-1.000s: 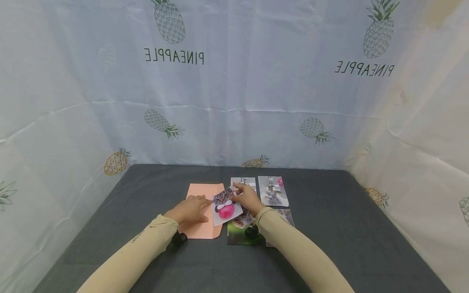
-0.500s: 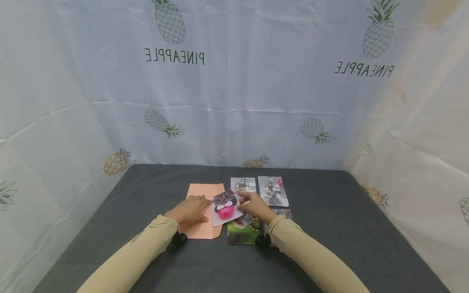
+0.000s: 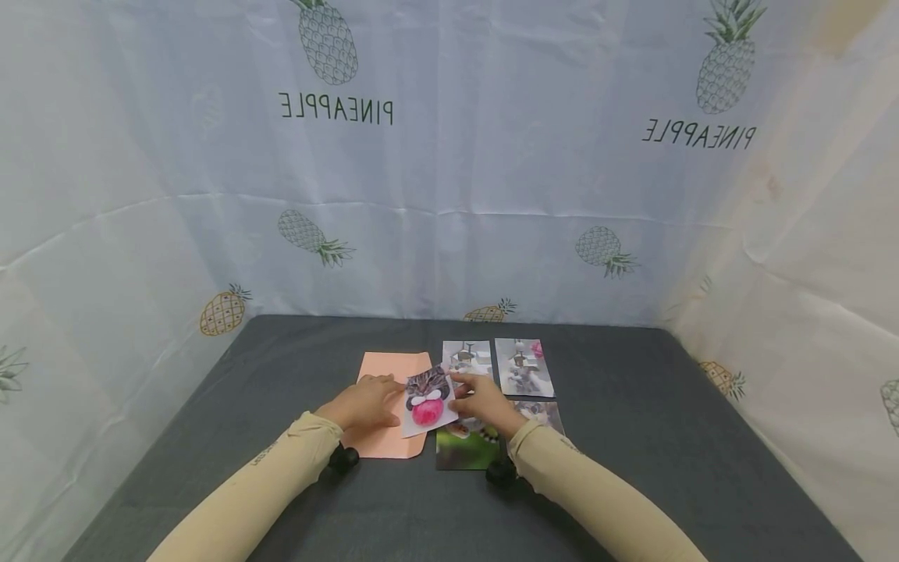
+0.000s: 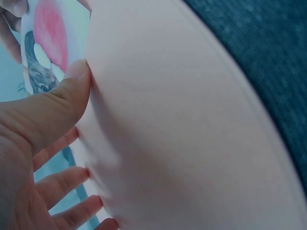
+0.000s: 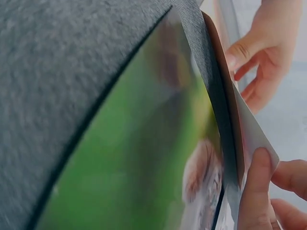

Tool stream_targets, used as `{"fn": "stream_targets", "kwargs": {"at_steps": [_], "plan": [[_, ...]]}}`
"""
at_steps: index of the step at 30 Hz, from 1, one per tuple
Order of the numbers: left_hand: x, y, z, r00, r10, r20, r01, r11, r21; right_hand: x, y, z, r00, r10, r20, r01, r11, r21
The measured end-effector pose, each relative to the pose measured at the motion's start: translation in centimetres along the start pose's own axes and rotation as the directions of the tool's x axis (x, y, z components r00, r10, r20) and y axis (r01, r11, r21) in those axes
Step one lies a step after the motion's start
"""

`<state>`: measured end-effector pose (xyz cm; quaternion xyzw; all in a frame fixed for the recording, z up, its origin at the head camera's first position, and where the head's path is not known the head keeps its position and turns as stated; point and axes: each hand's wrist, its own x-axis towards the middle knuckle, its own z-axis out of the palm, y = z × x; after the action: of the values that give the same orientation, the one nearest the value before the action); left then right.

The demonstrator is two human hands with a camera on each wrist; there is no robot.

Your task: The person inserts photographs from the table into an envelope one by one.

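Observation:
A peach envelope [image 3: 382, 365] lies on the table, and my left hand [image 3: 364, 403] rests on it with fingers spread. In the left wrist view the thumb [image 4: 72, 88] touches the envelope's surface near its edge. My right hand [image 3: 486, 400] pinches the right edge of a small photo card [image 3: 427, 410] showing a striped cat and a pink pompom. The card is tilted over the envelope's right side; whether any of it is inside the envelope I cannot tell. In the right wrist view the thumb and fingers [image 5: 261, 177] hold one corner of the card.
Several photo cards lie to the right: a green one [image 3: 463, 453] under the right hand, a pale one [image 3: 467, 355] behind it, another pale one [image 3: 523, 371] at the far right, and one [image 3: 544, 414] partly hidden by the right arm. A dark cloth [image 3: 632, 437] covers the table.
The right hand let its fingers slide from the card's top to its right edge, then shifted the card slightly left and toward the body. The left hand has stayed in place.

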<state>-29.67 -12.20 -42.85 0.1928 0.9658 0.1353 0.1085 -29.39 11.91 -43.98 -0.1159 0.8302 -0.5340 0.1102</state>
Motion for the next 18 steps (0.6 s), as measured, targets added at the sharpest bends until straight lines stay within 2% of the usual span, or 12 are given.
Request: {"fn": "stream_targets", "kwargs": {"at_steps": [12,18], "plan": [[0.08,-0.15,0.17,1.000,-0.011,0.003,0.011,1.000,-0.007,-0.06,-0.12,0.39,1.000,-0.006,-0.030,0.005,1.000,-0.023],[0.25,-0.27,0.28,1.000,-0.005,0.001,0.005,1.000,-0.013,0.28,-0.27,0.24,1.000,-0.013,-0.020,0.011,0.997,-0.079]]}}
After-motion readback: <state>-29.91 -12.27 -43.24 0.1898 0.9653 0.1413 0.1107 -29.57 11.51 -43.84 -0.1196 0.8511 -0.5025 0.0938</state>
